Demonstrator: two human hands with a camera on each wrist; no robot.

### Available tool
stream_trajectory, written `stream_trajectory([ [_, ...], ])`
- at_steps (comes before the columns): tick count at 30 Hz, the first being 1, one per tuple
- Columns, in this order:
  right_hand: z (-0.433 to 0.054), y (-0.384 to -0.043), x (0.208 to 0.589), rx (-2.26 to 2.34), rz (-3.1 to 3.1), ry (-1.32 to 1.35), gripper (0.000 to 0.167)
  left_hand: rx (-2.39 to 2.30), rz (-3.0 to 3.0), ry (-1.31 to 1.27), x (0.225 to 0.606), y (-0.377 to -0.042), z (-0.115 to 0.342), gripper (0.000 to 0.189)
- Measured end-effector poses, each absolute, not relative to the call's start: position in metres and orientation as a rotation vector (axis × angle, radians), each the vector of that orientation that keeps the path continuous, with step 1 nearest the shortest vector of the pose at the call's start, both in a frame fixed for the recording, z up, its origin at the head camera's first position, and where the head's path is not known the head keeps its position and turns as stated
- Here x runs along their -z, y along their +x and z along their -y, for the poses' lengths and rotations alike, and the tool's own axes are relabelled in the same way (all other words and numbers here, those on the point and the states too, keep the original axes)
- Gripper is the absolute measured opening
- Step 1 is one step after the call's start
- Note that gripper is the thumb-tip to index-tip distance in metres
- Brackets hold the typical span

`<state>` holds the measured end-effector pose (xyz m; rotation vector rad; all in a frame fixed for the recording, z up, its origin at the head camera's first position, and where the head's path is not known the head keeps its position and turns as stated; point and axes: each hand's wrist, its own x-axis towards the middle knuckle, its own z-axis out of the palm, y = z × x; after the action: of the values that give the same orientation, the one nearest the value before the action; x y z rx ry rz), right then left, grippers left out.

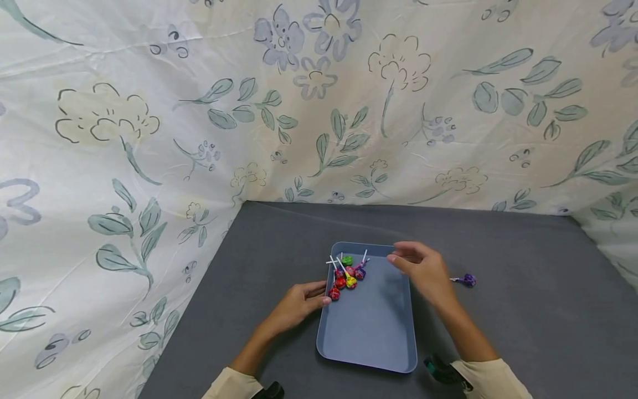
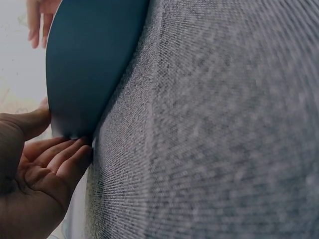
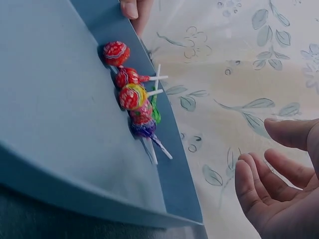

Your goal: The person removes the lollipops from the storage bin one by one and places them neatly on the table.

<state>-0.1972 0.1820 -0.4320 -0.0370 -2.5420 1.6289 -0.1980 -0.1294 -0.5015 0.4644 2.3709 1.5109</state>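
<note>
A blue-grey rectangular tray (image 1: 369,332) lies on the dark cloth. Several wrapped lollipops in red, yellow, green, pink and purple cluster at its far left, among them a yellow-and-red lollipop (image 3: 133,96). My left hand (image 1: 299,303) grips the tray's left side, thumb at the rim and fingers against the outer wall, as the left wrist view shows too. Over the tray's far right corner hovers my right hand (image 1: 421,270), fingers loosely bent and nothing between them. Right of that hand, a single purple lollipop (image 1: 468,280) lies on the cloth, its white stick pointing left.
A dark grey cloth (image 1: 523,321) covers the tabletop. Behind it and along the left hangs a pale floral curtain (image 1: 309,138). Dark bands sit at both wrists, near the cream sleeves (image 1: 490,379).
</note>
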Motion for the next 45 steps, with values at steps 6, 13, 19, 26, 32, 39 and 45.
stream_trajectory([
  [6,-0.171,-0.203,0.436,-1.701,2.504,-0.030,0.039,-1.516,-2.368,0.457,0.500,-0.199,0.129,0.056],
  [13,-0.157,-0.207,0.442,-1.672,2.538,-0.038,0.042,-1.504,-2.378,0.450,0.499,-0.200,0.128,0.056],
  [19,-0.148,-0.217,0.450,-1.709,2.520,-0.031,0.037,-1.503,-2.375,0.439,0.498,-0.201,0.127,0.057],
  [26,-0.139,-0.223,0.460,-1.690,2.538,-0.027,0.033,-1.557,-2.342,0.439,0.498,-0.200,0.126,0.054],
  [32,-0.131,-0.226,0.467,-1.687,2.573,-0.004,0.033,-1.575,-2.328,0.445,0.499,-0.200,0.126,0.053],
  [39,-0.125,-0.231,0.471,-1.641,2.618,0.028,0.029,-1.593,-2.307,0.445,0.501,-0.201,0.127,0.053],
  [45,-0.120,-0.232,0.475,-1.611,2.659,0.030,0.024,-1.605,-2.303,0.465,0.503,-0.201,0.127,0.053],
])
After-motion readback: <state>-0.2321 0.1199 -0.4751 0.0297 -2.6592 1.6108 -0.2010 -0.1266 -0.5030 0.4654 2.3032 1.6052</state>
